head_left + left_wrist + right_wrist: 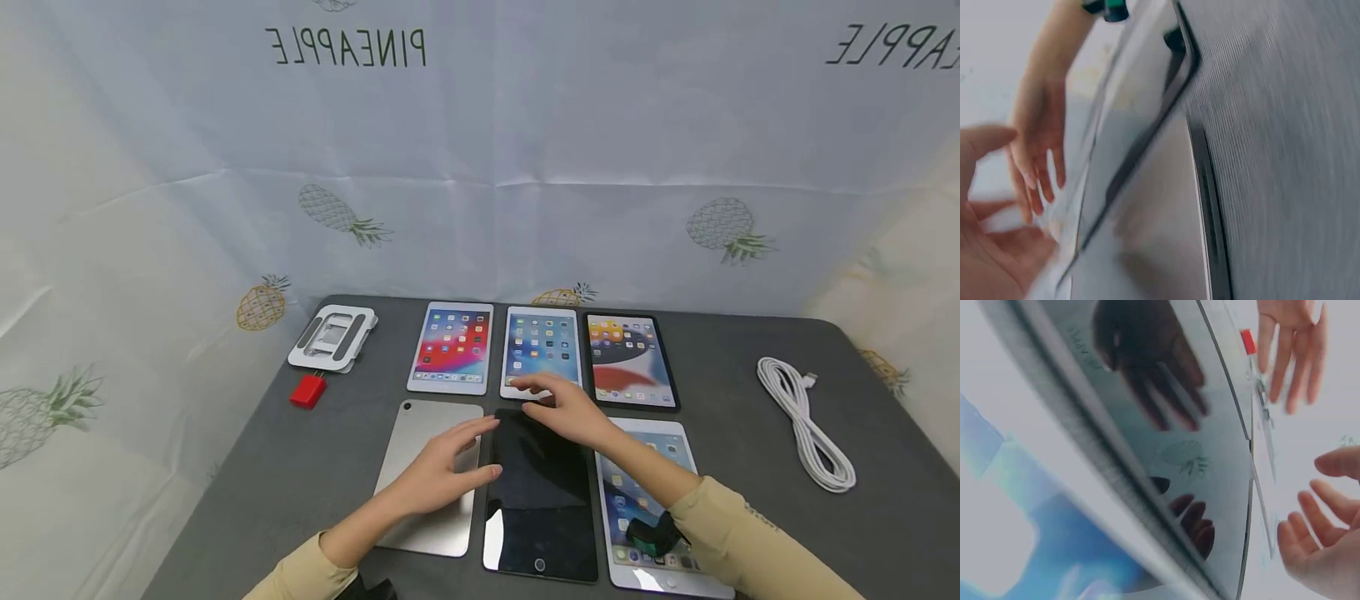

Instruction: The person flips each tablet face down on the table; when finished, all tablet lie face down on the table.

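A tablet with a black, unlit screen (540, 533) lies in the middle of the front row. Over its left edge and the silver tablet lying back up (405, 442) reaches my left hand (442, 475), fingers extended. My right hand (572, 414) hovers at the black tablet's far end, near a white tablet with a lit screen (542, 346), its fingers loosely bent. In the right wrist view the right hand (1329, 531) appears apart from the glossy screen (1210, 462), which mirrors both hands. Neither hand holds anything.
Two more lit tablets, one white (452, 350) and one black-framed (632, 362), flank the back row. A white tablet (663, 437) lies under my right forearm. A white folding stand (330, 333), red charger plug (308, 391) and coiled white cable (806, 425) lie toward the sides.
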A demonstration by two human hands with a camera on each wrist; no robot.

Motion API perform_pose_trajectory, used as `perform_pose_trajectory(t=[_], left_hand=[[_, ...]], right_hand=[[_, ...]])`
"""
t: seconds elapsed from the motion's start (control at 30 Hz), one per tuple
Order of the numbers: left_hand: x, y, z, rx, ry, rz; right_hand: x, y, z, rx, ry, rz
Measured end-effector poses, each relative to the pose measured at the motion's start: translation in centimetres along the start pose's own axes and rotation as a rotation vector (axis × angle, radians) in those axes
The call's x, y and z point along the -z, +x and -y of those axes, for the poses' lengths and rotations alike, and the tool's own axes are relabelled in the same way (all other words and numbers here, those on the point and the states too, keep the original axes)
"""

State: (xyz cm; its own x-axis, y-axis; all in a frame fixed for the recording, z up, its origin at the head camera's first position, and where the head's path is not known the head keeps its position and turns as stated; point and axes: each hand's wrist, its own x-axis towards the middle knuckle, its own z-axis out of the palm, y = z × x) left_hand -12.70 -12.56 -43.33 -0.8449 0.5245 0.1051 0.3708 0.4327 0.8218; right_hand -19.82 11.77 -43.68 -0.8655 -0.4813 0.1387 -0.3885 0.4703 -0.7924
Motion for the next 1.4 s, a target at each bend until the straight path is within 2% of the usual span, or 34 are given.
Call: perform_pose_trajectory(t=[0.1,0.2,0.27,0.37,0.43,0.6,0.9,1.1,1.4], left_hand=[[-0.5,-0.2,-0.8,0.181,-0.152,0.022],[-0.8,-0.4,-1.5,0.314,-0.296,0.035],[-1.0,-0.5,-1.8,0.37,-0.396,0.035],[-1.2,-0.6,-2.1,0.411,-0.541,0.029],[-1.3,-0.7,-2.2,0.435,-0.605,0.027],[-1.5,-0.8,-1.9,0.475,-0.677,0.029],[-1.1,-0.3,-1.6,0.483,-0.75,0.042],[-0.9,-0.3,-1.4,0.496,-0.809,0.038],[-0.9,0.0,-1.2,0.506,-0.813,0.021]], right_hand=[[0.6,-1.6,0.1,-0.094,0.036,-0.008],[1.3,-3.3,0.2,-0.215,0.098,-0.009],[1.7,-4.4,0.3,-0.287,0.137,-0.008],[2.2,-6.0,0.7,-0.385,0.205,-0.001],[2.3,-7.0,1.0,-0.439,0.259,0.014],[2.4,-8.9,1.6,-0.531,0.383,0.059],[2.3,-9.5,1.8,-0.53,0.563,0.059],[2.3,-9.6,1.5,-0.548,0.607,0.061],[2.4,-9.6,1.3,-0.536,0.625,0.076]])
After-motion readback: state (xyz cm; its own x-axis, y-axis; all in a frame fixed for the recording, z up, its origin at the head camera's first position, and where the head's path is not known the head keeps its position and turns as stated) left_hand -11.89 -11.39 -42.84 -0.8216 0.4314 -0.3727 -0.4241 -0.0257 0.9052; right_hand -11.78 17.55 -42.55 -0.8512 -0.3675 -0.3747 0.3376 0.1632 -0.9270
